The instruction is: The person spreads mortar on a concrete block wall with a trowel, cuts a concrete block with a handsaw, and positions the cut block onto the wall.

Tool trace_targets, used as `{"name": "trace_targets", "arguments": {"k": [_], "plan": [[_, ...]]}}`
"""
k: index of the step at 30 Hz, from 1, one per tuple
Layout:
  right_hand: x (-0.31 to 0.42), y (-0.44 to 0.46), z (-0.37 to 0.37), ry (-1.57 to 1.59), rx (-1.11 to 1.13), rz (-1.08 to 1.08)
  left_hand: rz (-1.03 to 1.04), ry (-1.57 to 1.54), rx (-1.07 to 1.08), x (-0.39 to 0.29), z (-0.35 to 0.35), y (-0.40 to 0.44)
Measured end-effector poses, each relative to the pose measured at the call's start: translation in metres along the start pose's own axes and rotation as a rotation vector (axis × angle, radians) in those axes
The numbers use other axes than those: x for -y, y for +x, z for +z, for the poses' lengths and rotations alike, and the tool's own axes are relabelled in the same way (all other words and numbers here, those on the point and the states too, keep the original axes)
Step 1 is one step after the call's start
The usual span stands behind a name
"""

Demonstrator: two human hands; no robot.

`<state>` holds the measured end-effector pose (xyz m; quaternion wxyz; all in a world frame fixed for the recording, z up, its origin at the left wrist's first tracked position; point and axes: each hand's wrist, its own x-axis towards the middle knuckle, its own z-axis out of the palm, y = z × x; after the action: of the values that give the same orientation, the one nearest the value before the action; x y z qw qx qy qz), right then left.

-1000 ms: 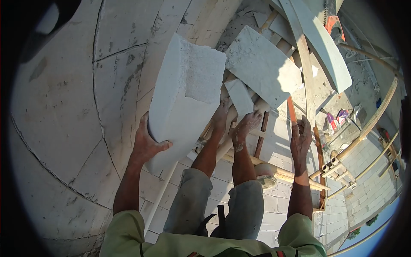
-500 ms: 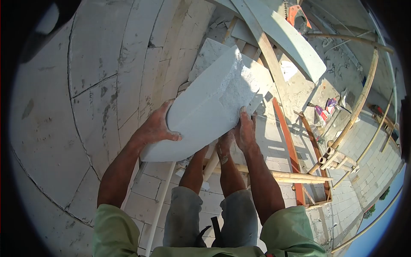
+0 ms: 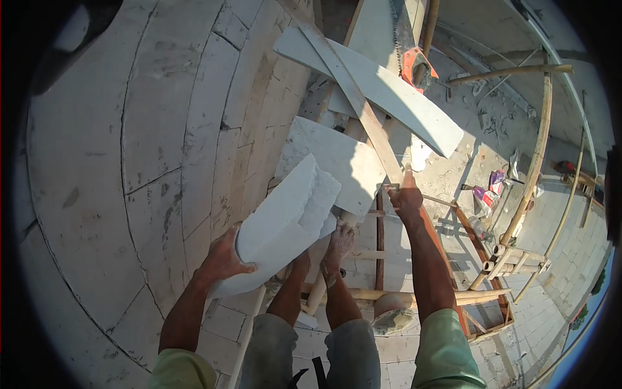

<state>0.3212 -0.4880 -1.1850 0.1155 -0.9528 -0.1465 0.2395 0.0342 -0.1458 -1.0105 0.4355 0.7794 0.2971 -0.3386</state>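
My left hand [image 3: 225, 258] is wrapped round the left edge of a pale aerated concrete block [image 3: 275, 223]. The block is tilted, with a rough broken face at its upper right end. My right hand [image 3: 407, 202] is off the block and closed round the lower end of a long wooden strip [image 3: 353, 91]. Across a long pale slab [image 3: 402, 91] lies that strip. Just beyond the held block is a flat pale board [image 3: 346, 172], partly sunlit.
Left of me rises a block wall [image 3: 155, 129]. A handsaw with an orange handle [image 3: 418, 68] lies at the top. Bamboo poles [image 3: 538, 149] and a reddish frame [image 3: 476, 240] stand to the right. My bare feet [image 3: 338, 249] are on bamboo. A rounded pale object [image 3: 392, 314] is below.
My right hand has let go of the block and moved to the wooden strip. The block has come lower and nearer, still in my left hand. The view has shifted.
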Motion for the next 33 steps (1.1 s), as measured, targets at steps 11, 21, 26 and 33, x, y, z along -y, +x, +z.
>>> {"name": "trace_targets", "arguments": {"k": [11,21,26,33], "plan": [[0.018,-0.067,-0.052,0.391,-0.183,0.014,-0.074,-0.049,-0.076,0.001,0.001,-0.041],[-0.083,-0.217,-0.112,0.423,-0.617,0.338,-0.044,-0.032,-0.055,-0.022,0.004,-0.035],[-0.154,-0.337,-0.111,0.581,-0.788,0.802,-0.025,0.004,-0.025,-0.043,0.0,-0.029],[-0.153,-0.467,-0.066,0.899,-0.978,1.493,0.045,0.176,-0.005,-0.081,0.008,-0.013]]}}
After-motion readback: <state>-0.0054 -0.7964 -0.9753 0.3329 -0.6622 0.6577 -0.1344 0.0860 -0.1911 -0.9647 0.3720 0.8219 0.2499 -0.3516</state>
